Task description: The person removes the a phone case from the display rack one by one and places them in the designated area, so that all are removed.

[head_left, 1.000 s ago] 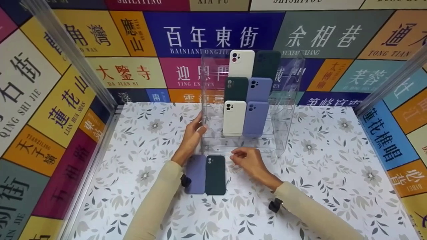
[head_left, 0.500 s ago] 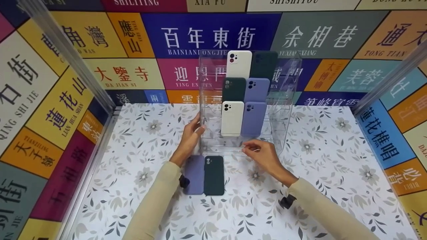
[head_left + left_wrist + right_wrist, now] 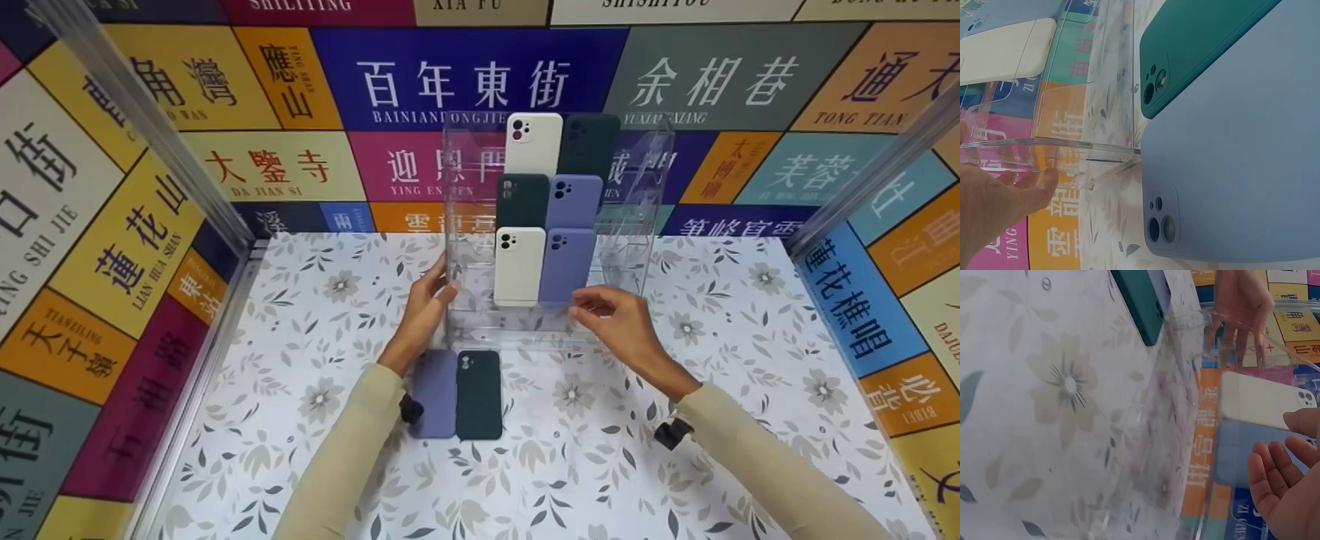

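A clear acrylic display stand (image 3: 469, 319) bears three tiers of phone cases, two per tier. The bottom tier has a white case (image 3: 519, 266) and a purple case (image 3: 568, 266). My left hand (image 3: 420, 315) rests against the stand's left side panel, fingers fairly straight, as the left wrist view also shows. My right hand (image 3: 619, 326), fingers loosely curled and holding nothing, is at the lower right corner of the purple case; whether it touches cannot be told. Before the stand lie another purple case (image 3: 435, 397), partly under my left wrist, and a dark green case (image 3: 478, 394).
Above are a dark green case (image 3: 522, 199) and purple case (image 3: 576, 199), then a white case (image 3: 534, 142) and dark green case (image 3: 592, 146). A floral cloth (image 3: 570, 465) covers the table. Printed panels (image 3: 472, 67) stand behind and at both sides.
My right hand has moved right and up, from in front of the stand to the lower purple case's corner. My left hand stays at the side panel. The view has shifted slightly.
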`<state>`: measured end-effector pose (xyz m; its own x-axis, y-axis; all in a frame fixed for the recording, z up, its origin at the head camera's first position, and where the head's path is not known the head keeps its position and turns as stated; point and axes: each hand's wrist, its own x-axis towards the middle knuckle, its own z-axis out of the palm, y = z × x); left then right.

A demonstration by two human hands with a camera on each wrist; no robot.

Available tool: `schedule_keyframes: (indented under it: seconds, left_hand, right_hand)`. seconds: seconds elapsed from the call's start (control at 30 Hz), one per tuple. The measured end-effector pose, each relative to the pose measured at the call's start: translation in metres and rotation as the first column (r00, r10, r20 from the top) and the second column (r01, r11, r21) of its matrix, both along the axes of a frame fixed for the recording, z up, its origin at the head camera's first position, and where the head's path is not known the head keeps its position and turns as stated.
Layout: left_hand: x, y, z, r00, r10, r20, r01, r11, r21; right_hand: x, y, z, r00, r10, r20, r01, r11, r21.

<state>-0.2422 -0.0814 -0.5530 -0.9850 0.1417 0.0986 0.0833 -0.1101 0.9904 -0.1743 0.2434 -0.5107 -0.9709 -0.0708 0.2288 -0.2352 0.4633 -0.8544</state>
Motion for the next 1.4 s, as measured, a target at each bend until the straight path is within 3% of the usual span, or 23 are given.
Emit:
schedule_keyframes:
  seconds: [0.27, 0.93, 1.4]
  left_hand:
    - [0.001, 0.000, 0.002, 1.000, -0.002, 0.001, 0.002, 1.000, -0.009]
    - [0.001, 0.000, 0.003, 1.000, 0.006, -0.008, -0.006, 1.000, -0.010]
    - [0.001, -0.001, 0.002, 1.000, -0.012, 0.001, 0.012, 1.000, -0.013]
  right_hand:
    - [-0.010, 0.014, 0.016, 0.997, -0.008, -0.076, 0.007, 1.000, -0.008]
    - [-0.039, 0.019, 0.046, 0.980, -0.008, -0.198, 0.030, 0.994, 0.109]
    - [-0.057, 0.021, 0.052, 0.975, 0.003, -0.221, 0.035, 0.985, 0.167]
